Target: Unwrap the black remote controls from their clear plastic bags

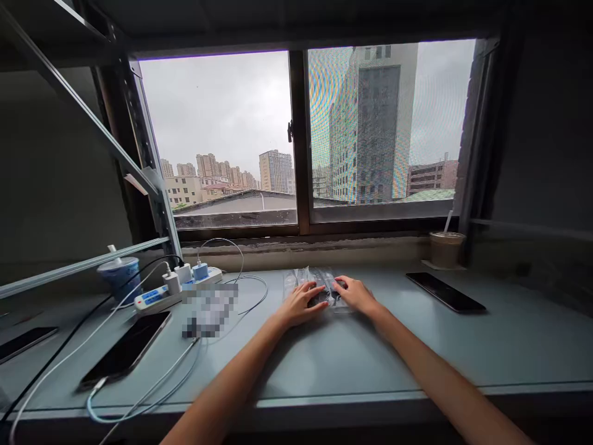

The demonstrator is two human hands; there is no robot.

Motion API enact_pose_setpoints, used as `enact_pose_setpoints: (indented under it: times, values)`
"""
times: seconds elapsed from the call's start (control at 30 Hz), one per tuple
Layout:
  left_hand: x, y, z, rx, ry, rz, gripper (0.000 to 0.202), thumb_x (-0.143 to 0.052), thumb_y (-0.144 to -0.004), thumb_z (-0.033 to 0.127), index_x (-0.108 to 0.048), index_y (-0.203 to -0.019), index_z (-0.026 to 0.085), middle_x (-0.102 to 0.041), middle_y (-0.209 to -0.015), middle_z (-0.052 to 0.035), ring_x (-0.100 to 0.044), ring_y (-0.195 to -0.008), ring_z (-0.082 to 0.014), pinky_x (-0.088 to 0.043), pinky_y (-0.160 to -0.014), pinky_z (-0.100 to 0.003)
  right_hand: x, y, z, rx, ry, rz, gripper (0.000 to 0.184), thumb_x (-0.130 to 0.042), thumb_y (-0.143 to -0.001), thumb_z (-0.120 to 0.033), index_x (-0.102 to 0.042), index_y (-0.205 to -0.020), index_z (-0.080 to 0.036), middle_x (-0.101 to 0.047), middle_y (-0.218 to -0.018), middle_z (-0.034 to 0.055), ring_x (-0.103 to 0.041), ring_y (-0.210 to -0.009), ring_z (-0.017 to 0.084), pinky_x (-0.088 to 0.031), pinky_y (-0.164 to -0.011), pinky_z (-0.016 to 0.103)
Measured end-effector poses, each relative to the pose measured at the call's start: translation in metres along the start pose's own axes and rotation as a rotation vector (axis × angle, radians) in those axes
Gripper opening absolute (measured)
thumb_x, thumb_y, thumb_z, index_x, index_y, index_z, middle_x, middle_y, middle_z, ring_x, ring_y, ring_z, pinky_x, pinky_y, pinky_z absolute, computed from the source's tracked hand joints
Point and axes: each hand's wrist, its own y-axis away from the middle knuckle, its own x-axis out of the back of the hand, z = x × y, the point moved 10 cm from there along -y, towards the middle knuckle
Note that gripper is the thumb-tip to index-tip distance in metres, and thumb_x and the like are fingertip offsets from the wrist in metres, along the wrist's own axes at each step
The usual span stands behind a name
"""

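A clear plastic bag (330, 300) lies flat on the grey-blue table in front of me, below the window. Something dark shows through its film, but I cannot make out what it is. My left hand (300, 304) rests on the bag's left part, palm down, its fingers spread apart. At the right side of the bag, my right hand (357, 294) touches it with slightly bent fingers that stand apart. The two hands leave a small gap between them, where the crinkled film catches the light.
A dark phone (445, 292) lies to the right, before a brown drink cup (446, 248) with a straw. On the left are a plugged-in phone (127, 346), a power strip (152, 300), a blue cup (118, 278), loose cables and a blurred-out object (210, 312). Metal shelf bars slant above.
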Motion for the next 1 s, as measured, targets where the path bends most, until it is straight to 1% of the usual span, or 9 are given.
enact_pose_setpoints:
  times: [0.07, 0.13, 0.37, 0.47, 0.57, 0.67, 0.77, 0.9, 1.0]
  values:
    - [-0.004, 0.001, -0.001, 0.006, -0.008, -0.034, 0.054, -0.041, -0.082, 0.057, -0.043, -0.129, 0.030, -0.039, -0.136, -0.0072, -0.036, -0.125, -0.0236, -0.027, -0.104, -0.042, -0.004, -0.001, -0.005, 0.087, -0.048, 0.013, 0.044, -0.048, -0.078, -0.042, -0.058, -0.116, -0.020, -0.063, -0.111, 0.0090, -0.058, -0.098, 0.024, -0.041, -0.078, 0.031]
    - [-0.004, 0.001, -0.003, 0.020, -0.015, -0.042, 0.055, -0.044, -0.080, 0.058, -0.045, -0.128, 0.030, -0.039, -0.136, -0.0075, -0.036, -0.125, -0.0238, -0.026, -0.104, -0.043, -0.008, -0.003, -0.007, 0.155, -0.083, 0.014, 0.046, -0.051, -0.077, -0.041, -0.059, -0.116, -0.018, -0.062, -0.112, 0.0098, -0.058, -0.096, 0.023, -0.041, -0.080, 0.030]
    - [-0.001, 0.002, -0.003, 0.034, -0.057, -0.033, 0.054, -0.047, -0.079, 0.056, -0.048, -0.126, 0.029, -0.043, -0.132, -0.0079, -0.039, -0.122, -0.0244, -0.028, -0.103, -0.042, -0.014, -0.006, -0.012, 0.303, -0.110, -0.009, 0.047, -0.053, -0.076, -0.044, -0.061, -0.114, -0.018, -0.065, -0.098, 0.0092, -0.059, -0.079, 0.020, -0.043, -0.077, 0.032]
    - [-0.001, 0.003, -0.006, 0.073, -0.095, -0.026, 0.051, -0.046, -0.080, 0.053, -0.049, -0.125, 0.029, -0.043, -0.131, -0.0078, -0.041, -0.120, -0.0262, -0.030, -0.101, -0.044, -0.015, -0.004, -0.017, 0.365, -0.147, -0.025, 0.043, -0.057, -0.075, -0.038, -0.062, -0.114, -0.021, -0.065, -0.094, 0.0068, -0.058, -0.075, 0.017, -0.043, -0.076, 0.031]
    - [0.000, 0.003, -0.007, 0.104, -0.141, -0.007, 0.047, -0.046, -0.081, 0.048, -0.050, -0.123, 0.028, -0.045, -0.130, -0.0080, -0.041, -0.120, -0.0263, -0.031, -0.100, -0.045, -0.017, -0.002, -0.023, 0.406, -0.192, -0.047, 0.040, -0.060, -0.073, -0.028, -0.062, -0.112, -0.021, -0.065, -0.093, 0.0051, -0.057, -0.078, 0.016, -0.044, -0.076, 0.029]
    - [0.002, 0.002, -0.010, 0.127, -0.174, 0.015, 0.042, -0.046, -0.082, 0.042, -0.051, -0.121, 0.029, -0.046, -0.130, -0.0063, -0.040, -0.121, -0.0249, -0.031, -0.100, -0.044, -0.018, 0.000, -0.028, 0.396, -0.238, -0.060, 0.037, -0.058, -0.073, -0.020, -0.064, -0.109, -0.023, -0.065, -0.097, 0.0041, -0.058, -0.082, 0.016, -0.044, -0.078, 0.028]
    - [0.005, 0.001, -0.015, 0.163, -0.192, 0.029, 0.038, -0.043, -0.084, 0.036, -0.052, -0.120, 0.029, -0.049, -0.129, -0.0042, -0.041, -0.120, -0.0234, -0.032, -0.098, -0.042, -0.019, 0.002, -0.033, 0.363, -0.256, -0.050, 0.033, -0.057, -0.073, -0.019, -0.066, -0.103, -0.025, -0.066, -0.099, 0.0031, -0.058, -0.085, 0.017, -0.043, -0.079, 0.028]
    - [0.009, 0.001, -0.024, 0.215, -0.211, 0.040, 0.039, -0.039, -0.084, 0.032, -0.052, -0.122, 0.028, -0.052, -0.126, -0.0033, -0.043, -0.117, -0.0228, -0.032, -0.097, -0.040, -0.014, 0.002, -0.034, 0.313, -0.260, -0.002, 0.028, -0.058, -0.071, -0.023, -0.068, -0.097, -0.026, -0.066, -0.081, 0.0010, -0.057, -0.075, 0.016, -0.042, -0.071, 0.027]
    - [0.011, 0.001, -0.029, 0.236, -0.201, 0.040, 0.040, -0.037, -0.085, 0.030, -0.051, -0.123, 0.028, -0.054, -0.123, -0.0031, -0.045, -0.115, -0.0226, -0.032, -0.095, -0.040, 0.000, -0.002, -0.026, 0.254, -0.370, 0.103, 0.028, -0.056, -0.071, -0.030, -0.068, -0.095, -0.024, -0.060, -0.066, -0.0013, -0.052, -0.062, 0.013, -0.040, -0.062, 0.025]
